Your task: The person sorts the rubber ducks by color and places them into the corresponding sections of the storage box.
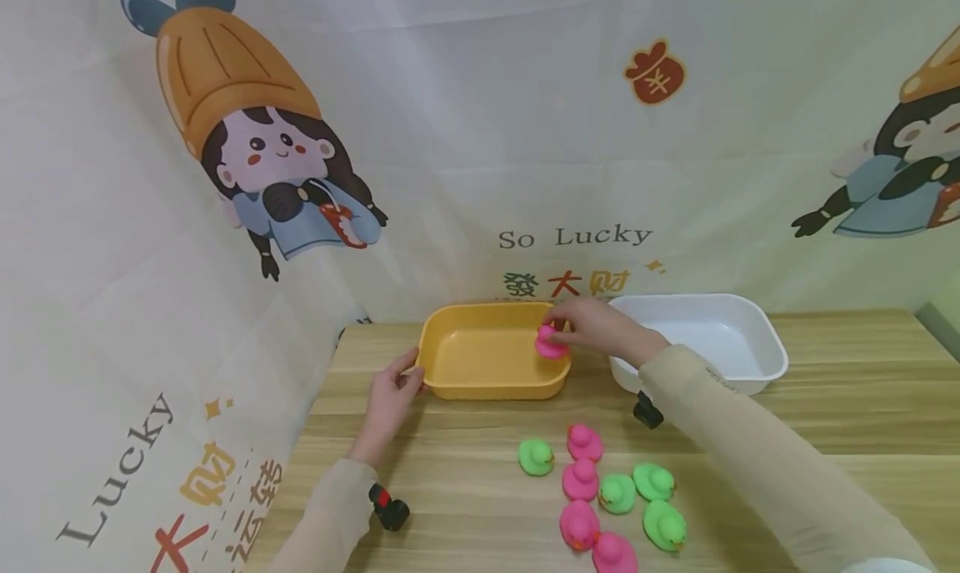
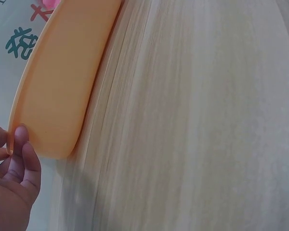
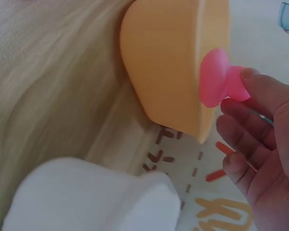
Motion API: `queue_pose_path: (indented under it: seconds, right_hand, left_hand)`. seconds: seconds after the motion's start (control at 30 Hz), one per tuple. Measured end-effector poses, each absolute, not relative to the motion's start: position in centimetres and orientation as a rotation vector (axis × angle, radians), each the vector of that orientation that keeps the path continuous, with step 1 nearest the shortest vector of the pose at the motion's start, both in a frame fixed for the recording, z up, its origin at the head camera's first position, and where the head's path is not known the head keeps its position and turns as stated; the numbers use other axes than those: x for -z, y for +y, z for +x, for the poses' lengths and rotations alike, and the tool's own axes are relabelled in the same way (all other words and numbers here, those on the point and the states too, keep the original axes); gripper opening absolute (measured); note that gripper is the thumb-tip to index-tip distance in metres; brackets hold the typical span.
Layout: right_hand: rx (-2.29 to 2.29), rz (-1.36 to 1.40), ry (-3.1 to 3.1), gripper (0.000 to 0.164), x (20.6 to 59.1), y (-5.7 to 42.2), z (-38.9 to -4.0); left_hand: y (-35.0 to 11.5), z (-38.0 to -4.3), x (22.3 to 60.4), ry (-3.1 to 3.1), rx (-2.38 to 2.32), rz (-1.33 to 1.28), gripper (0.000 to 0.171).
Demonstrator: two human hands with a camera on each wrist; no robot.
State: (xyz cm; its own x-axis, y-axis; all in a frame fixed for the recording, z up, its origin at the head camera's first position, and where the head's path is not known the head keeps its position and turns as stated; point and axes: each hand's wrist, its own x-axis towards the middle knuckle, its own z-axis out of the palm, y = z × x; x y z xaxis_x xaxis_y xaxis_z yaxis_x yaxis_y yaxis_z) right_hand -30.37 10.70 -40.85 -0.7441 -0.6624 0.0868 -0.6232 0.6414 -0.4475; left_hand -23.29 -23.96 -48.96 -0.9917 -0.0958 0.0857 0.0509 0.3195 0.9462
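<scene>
My right hand (image 1: 596, 327) pinches a pink rubber duck (image 1: 550, 345) by its head over the right end of a yellow plastic basin (image 1: 480, 392). The right wrist view shows the thumb and finger on the duck (image 3: 215, 79), its wide base by the basin's rim. At the basin's left end, my left hand (image 1: 391, 396) grips the rim; in the left wrist view, thumb and fingers lie on either side of the basin wall (image 2: 62, 82). Several pink ducks (image 1: 581, 480) and several green ducks (image 1: 665, 525) sit on the table in front of the basins.
A white basin (image 1: 776, 361) stands right of the yellow one, beneath my right forearm. Both basins are near the back edge of the wooden table (image 1: 847, 406). A printed cloth (image 1: 465, 140) hangs behind the table and along its left side.
</scene>
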Motion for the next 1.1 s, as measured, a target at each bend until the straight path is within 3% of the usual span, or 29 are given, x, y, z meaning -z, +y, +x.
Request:
queue_pose_path:
  seconds: [0.87,1.1]
  right_hand:
    - [0.385,-1.203,2.904,0.022,44.7,7.9,-31.1]
    - [0.367,-1.113,2.873,0.025,44.9,7.8,-31.3]
  left_hand:
    - [-23.6,-23.1,49.1,-2.439,1.754,0.028,0.043]
    - [-23.7,-23.1,49.2,-2.438,1.751,0.033,0.043]
